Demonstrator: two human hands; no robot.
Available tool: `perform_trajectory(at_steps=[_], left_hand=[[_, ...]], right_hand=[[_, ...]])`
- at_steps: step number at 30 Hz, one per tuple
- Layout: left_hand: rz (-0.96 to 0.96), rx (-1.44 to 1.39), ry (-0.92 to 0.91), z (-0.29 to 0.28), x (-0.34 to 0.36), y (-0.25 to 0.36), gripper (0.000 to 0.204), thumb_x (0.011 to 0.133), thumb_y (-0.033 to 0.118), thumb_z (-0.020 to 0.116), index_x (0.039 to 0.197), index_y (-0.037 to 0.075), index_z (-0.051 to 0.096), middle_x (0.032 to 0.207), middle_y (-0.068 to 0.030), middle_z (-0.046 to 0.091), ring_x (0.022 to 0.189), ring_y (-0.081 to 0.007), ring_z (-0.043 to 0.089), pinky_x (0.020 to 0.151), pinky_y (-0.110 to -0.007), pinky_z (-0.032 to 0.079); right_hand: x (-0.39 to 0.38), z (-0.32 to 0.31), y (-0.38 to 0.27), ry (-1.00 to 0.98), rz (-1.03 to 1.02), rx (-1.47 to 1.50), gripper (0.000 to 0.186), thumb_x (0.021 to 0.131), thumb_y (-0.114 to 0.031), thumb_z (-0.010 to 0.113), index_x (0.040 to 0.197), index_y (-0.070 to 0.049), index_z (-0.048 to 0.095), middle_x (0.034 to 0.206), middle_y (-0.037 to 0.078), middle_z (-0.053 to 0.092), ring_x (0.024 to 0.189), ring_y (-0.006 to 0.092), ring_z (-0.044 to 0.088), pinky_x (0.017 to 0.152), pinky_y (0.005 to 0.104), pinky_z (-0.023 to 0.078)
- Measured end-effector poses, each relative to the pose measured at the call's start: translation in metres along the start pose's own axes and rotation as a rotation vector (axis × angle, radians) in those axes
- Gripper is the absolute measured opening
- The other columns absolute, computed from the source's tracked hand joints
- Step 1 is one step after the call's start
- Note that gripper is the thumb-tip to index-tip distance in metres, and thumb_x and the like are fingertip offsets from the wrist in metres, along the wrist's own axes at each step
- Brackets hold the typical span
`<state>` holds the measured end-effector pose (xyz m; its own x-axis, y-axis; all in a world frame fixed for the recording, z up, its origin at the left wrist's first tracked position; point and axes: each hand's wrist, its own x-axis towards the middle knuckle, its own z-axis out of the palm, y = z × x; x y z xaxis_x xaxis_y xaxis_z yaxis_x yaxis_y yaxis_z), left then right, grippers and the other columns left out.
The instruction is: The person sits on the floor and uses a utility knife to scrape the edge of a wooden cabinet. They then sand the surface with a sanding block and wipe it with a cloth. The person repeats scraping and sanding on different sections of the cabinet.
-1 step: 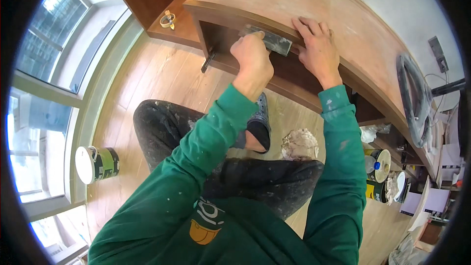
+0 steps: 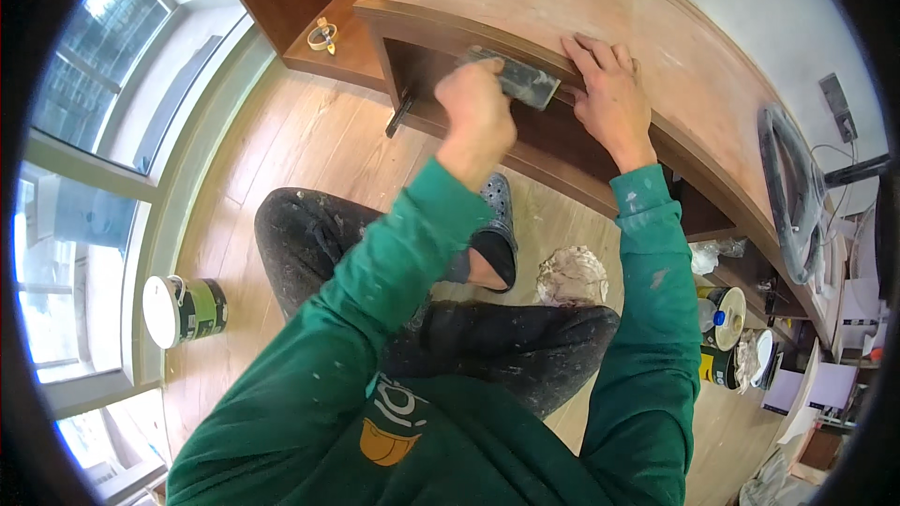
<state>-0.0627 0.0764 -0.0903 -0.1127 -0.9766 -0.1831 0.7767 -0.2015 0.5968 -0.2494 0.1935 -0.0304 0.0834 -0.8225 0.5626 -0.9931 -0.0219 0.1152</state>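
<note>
My left hand (image 2: 475, 111) is closed round one end of a dark, dusty flat block, which looks like a sanding block (image 2: 530, 84). The block lies at the front of the brown wooden cabinet (image 2: 450, 22), just below its top edge, by the open compartment. To the right of it, my right hand (image 2: 609, 98) grips the cabinet's front edge, fingers spread over the top and thumb underneath. The left hand is slightly blurred, and its fingertips are partly hidden.
A roll of tape (image 2: 322, 36) rests on a low wooden ledge. At left stands a white-lidded bucket (image 2: 185, 312). A pale, crusted round lump (image 2: 572, 276) is on the floor by my foot. Several tubs (image 2: 722, 319) stand at right, below a dusty coiled hose (image 2: 792, 192).
My left hand has shifted slightly left, and the block has turned a little, showing more of its dusty face. My right hand has stayed on the edge.
</note>
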Motion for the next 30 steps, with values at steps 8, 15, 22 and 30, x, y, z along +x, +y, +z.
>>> perform_trajectory(at_steps=[8, 15, 22, 30], left_hand=[[-0.098, 0.231, 0.224, 0.055, -0.064, -0.018, 0.009, 0.08, 0.006, 0.062, 0.089, 0.005, 0.059, 0.08, -0.0061, 0.06, 0.064, -0.018, 0.052, 0.058, -0.037, 0.043], [0.113, 0.756, 0.023, 0.041, -0.046, 0.007, 0.007, 0.081, 0.003, 0.058, 0.086, 0.005, 0.063, 0.087, -0.0076, 0.064, 0.079, -0.0239, 0.062, 0.068, -0.035, 0.048], [0.088, 0.407, -0.033, -0.018, -0.05, -0.022, 0.008, 0.079, 0.003, 0.061, 0.085, -0.002, 0.062, 0.086, -0.0125, 0.063, 0.082, -0.022, 0.059, 0.071, -0.034, 0.044], [-0.175, 0.079, -0.008, -0.084, -0.032, 0.065, 0.021, 0.087, 0.003, 0.048, 0.106, 0.0, 0.058, 0.102, -0.0106, 0.064, 0.094, -0.0254, 0.063, 0.087, -0.044, 0.05]], right_hand=[[-0.001, 0.002, 0.003, -0.011, 0.013, -0.007, 0.057, 0.07, -0.01, 0.075, 0.123, -0.015, 0.057, 0.122, 0.002, 0.056, 0.108, 0.0269, 0.051, 0.091, 0.0412, 0.043], [0.001, -0.001, 0.002, -0.024, 0.052, -0.003, 0.059, 0.069, -0.011, 0.075, 0.125, -0.015, 0.057, 0.123, 0.002, 0.056, 0.109, 0.0274, 0.051, 0.092, 0.042, 0.043], [0.0, -0.007, 0.0, -0.011, 0.033, -0.002, 0.054, 0.073, -0.013, 0.075, 0.125, -0.015, 0.058, 0.123, 0.002, 0.057, 0.109, 0.0268, 0.051, 0.091, 0.0409, 0.043], [0.025, 0.012, -0.034, 0.165, -0.102, 0.012, 0.035, 0.074, -0.027, 0.073, 0.105, -0.013, 0.063, 0.108, 0.005, 0.059, 0.101, 0.0266, 0.054, 0.086, 0.0415, 0.043]])
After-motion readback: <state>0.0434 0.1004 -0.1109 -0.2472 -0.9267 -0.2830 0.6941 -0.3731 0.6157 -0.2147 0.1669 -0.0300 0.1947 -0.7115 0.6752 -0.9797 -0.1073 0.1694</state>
